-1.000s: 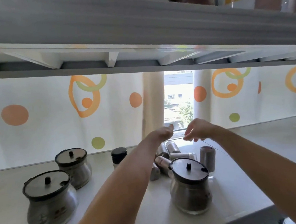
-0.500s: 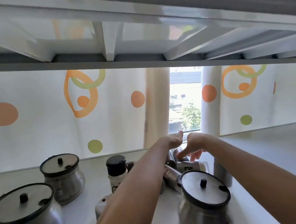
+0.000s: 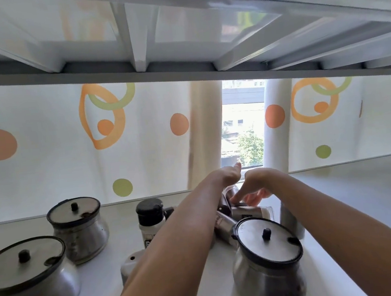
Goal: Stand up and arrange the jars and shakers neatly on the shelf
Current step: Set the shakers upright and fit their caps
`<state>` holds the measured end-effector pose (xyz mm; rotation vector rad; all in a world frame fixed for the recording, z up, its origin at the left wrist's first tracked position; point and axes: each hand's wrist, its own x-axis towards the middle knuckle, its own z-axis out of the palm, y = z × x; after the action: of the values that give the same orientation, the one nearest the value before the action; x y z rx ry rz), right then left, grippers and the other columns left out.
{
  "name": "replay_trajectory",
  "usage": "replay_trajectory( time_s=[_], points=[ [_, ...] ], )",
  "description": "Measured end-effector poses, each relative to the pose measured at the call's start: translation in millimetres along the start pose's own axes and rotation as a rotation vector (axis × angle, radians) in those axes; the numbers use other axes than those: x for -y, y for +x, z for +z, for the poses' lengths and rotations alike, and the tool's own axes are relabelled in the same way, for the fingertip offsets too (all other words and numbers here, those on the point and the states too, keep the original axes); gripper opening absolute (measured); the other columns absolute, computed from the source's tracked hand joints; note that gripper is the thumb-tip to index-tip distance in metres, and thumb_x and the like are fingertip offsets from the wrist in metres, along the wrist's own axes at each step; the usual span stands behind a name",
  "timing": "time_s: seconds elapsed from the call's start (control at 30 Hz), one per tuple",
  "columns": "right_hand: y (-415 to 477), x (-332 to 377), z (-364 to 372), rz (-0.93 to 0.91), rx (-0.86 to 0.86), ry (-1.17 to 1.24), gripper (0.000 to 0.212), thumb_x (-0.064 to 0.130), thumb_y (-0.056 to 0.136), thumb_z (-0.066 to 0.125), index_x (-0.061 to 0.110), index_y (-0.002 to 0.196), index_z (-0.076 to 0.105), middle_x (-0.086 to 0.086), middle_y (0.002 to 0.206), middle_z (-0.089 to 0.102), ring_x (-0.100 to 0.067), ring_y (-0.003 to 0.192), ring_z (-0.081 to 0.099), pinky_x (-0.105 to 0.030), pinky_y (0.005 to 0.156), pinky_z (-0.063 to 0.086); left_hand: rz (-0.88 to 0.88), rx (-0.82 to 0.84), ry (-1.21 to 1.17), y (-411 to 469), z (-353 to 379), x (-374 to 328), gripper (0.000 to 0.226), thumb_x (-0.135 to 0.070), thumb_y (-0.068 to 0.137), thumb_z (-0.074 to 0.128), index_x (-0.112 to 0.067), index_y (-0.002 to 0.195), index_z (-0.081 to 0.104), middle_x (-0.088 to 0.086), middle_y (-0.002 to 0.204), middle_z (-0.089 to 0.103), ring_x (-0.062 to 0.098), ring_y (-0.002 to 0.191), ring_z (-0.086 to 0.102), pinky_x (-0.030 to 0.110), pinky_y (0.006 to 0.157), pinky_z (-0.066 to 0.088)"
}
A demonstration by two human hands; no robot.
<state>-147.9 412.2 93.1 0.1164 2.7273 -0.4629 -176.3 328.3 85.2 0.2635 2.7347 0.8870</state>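
Observation:
Three round glass jars with dark lids stand on the white shelf (image 3: pixel 354 203): one at the front left (image 3: pixel 27 281), one behind it (image 3: pixel 77 229), one at the front right (image 3: pixel 270 267). A white bottle with a black cap (image 3: pixel 150 221) stands upright. Several metal shakers (image 3: pixel 224 226) lie in a pile at the middle, with a clear-topped one (image 3: pixel 254 211) across them. A white shaker (image 3: pixel 132 265) lies under my left forearm. My left hand (image 3: pixel 229 177) hangs over the pile, fingers hidden. My right hand (image 3: pixel 254 185) reaches down, its spread fingertips touching the lying shakers.
One metal shaker (image 3: pixel 289 220) stands upright behind my right forearm. The underside of an upper shelf (image 3: pixel 178 41) hangs low overhead. A dotted curtain (image 3: pixel 45 151) closes the back, with a gap onto a window (image 3: pixel 244 138). Bare shelf surface stretches to the right.
The view has dropped and come closer to the shelf. Both hands have lowered from the curtain gap onto the shaker pile, and my right fingers now touch the shakers.

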Motion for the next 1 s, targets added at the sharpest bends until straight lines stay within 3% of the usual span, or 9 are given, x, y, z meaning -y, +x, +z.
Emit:
replay_trajectory(
  time_s=[0.07, 0.1, 0.23, 0.37, 0.47, 0.6, 0.7, 0.8, 1.0],
  points=[
    [1, 1, -1, 0.032, 0.008, -0.012, 0.031, 0.04, 0.088, 0.06, 0.008, 0.089, 0.061, 0.003, 0.063, 0.066, -0.005, 0.058, 0.052, -0.009, 0.035, 0.037, -0.005, -0.007, -0.006, -1, -1, 0, 0.065, -0.042, 0.102, 0.008, 0.003, 0.148, 0.015, 0.02, 0.157, 0.014, 0.032, 0.146, 0.015, 0.037, 0.118, 0.014],
    [1, 1, -2, 0.038, -0.003, -0.009, 0.032, 0.037, 0.088, 0.061, 0.007, 0.1, 0.061, 0.0, 0.076, 0.069, -0.005, 0.058, 0.05, -0.012, 0.038, 0.039, -0.01, -0.012, -0.006, -2, -1, 1, 0.065, -0.043, 0.102, 0.008, 0.002, 0.148, 0.015, 0.02, 0.157, 0.014, 0.032, 0.146, 0.015, 0.037, 0.118, 0.014],
    [-2, -2, -9, 0.032, -0.134, 0.02, 0.048, 0.031, 0.089, 0.059, 0.003, 0.127, 0.049, -0.009, 0.109, 0.061, -0.013, 0.082, 0.055, -0.017, 0.049, 0.039, -0.044, 0.006, -0.009, -2, -2, 7, 0.067, -0.046, 0.101, 0.008, 0.001, 0.148, 0.017, 0.022, 0.155, 0.022, 0.033, 0.142, 0.027, 0.039, 0.115, 0.023],
    [0, -3, -15, 0.005, -0.233, 0.145, 0.044, 0.024, 0.087, 0.062, 0.001, 0.122, 0.051, -0.015, 0.126, 0.057, -0.024, 0.11, 0.059, -0.024, 0.059, 0.05, -0.039, 0.054, 0.004, -5, -2, 8, 0.061, -0.043, 0.102, 0.011, -0.004, 0.147, 0.023, 0.025, 0.139, 0.046, 0.033, 0.124, 0.05, 0.033, 0.085, 0.044],
    [7, -4, -17, -0.044, -0.402, 0.288, 0.051, 0.013, 0.071, 0.078, 0.0, 0.115, 0.056, -0.019, 0.114, 0.062, -0.027, 0.093, 0.062, -0.035, 0.079, 0.056, -0.001, 0.077, 0.008, -8, -1, 7, 0.05, -0.029, 0.104, 0.015, -0.007, 0.148, 0.021, 0.022, 0.139, 0.047, 0.031, 0.124, 0.05, 0.037, 0.096, 0.041],
    [12, 0, -14, -0.08, -0.47, 0.258, 0.054, 0.017, 0.062, 0.085, 0.003, 0.107, 0.061, -0.015, 0.106, 0.065, -0.024, 0.084, 0.061, -0.034, 0.077, 0.054, -0.003, 0.055, -0.002, -14, -3, 10, 0.046, -0.024, 0.104, 0.021, -0.003, 0.144, 0.03, 0.021, 0.141, 0.045, 0.022, 0.085, 0.058, 0.036, 0.092, 0.041],
    [15, 5, -10, -0.099, -0.492, 0.193, 0.053, 0.022, 0.059, 0.087, 0.004, 0.102, 0.063, -0.014, 0.103, 0.066, -0.028, 0.096, 0.063, -0.039, 0.086, 0.054, -0.008, -0.01, -0.022, -10, -6, 11, 0.046, -0.02, 0.104, 0.021, -0.002, 0.146, 0.026, 0.02, 0.138, 0.05, 0.026, 0.121, 0.051, 0.035, 0.1, 0.039],
    [17, 6, -8, -0.106, -0.505, 0.159, 0.054, 0.025, 0.059, 0.087, 0.005, 0.104, 0.063, -0.013, 0.104, 0.066, -0.028, 0.098, 0.063, -0.042, 0.091, 0.052, -0.018, -0.017, -0.014, -9, -7, 11, 0.046, -0.018, 0.104, 0.021, -0.001, 0.147, 0.023, 0.018, 0.137, 0.051, 0.023, 0.123, 0.047, 0.03, 0.094, 0.043],
    [16, 3, -5, -0.118, -0.481, 0.144, 0.063, 0.027, 0.064, 0.085, 0.006, 0.115, 0.056, -0.011, 0.117, 0.06, -0.027, 0.106, 0.058, -0.038, 0.095, 0.048, -0.025, -0.065, -0.023, -16, -13, 11, 0.047, -0.02, 0.104, 0.019, 0.0, 0.147, 0.022, 0.016, 0.151, 0.032, 0.027, 0.137, 0.035, 0.032, 0.11, 0.029]
  ],
)
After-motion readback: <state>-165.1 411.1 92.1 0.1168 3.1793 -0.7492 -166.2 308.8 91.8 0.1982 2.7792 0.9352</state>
